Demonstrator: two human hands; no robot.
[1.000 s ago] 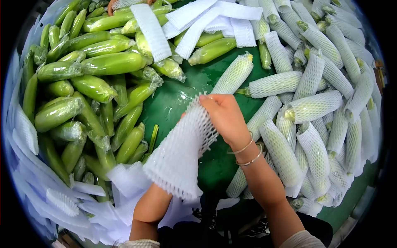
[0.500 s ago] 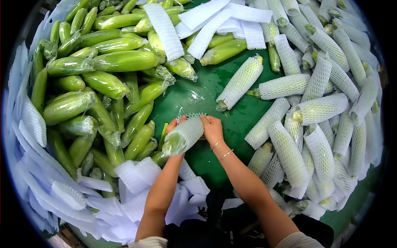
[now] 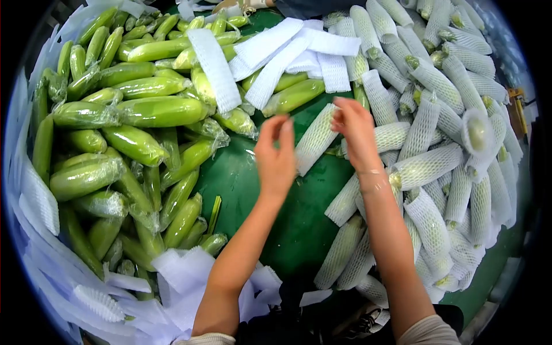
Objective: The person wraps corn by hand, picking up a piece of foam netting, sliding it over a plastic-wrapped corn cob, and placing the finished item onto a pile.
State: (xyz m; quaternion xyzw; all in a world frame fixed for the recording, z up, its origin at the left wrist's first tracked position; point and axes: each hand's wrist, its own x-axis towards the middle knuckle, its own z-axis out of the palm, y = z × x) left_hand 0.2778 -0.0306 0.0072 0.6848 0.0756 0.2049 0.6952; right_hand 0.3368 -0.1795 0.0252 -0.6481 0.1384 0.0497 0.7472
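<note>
Both hands are raised over the green surface [image 3: 230, 190]. My left hand [image 3: 275, 161] has loosely bent fingers, thumb apart, with nothing visible in it. Over the upper end of a zucchini-like vegetable in a white foam net sleeve [image 3: 315, 141], my right hand [image 3: 355, 129] hovers with bent, slightly parted fingers, overlapping it in this view. On the right heap of netted vegetables [image 3: 425, 164], a blurred netted vegetable [image 3: 477, 133] shows end-on. To the left of my left hand lie green vegetables wrapped in clear film [image 3: 138, 144].
Flat foam net sleeves [image 3: 276, 66] lie across the far vegetables. More sleeves [image 3: 190, 273] are heaped at the near left, and others line the left edge. At the top, part of another person's dark clothing [image 3: 328, 8] shows.
The netted vegetable between my hands is no longer there, and a blurred one now shows over the right heap. Both hands have moved forward and apart, and the view has shifted slightly.
</note>
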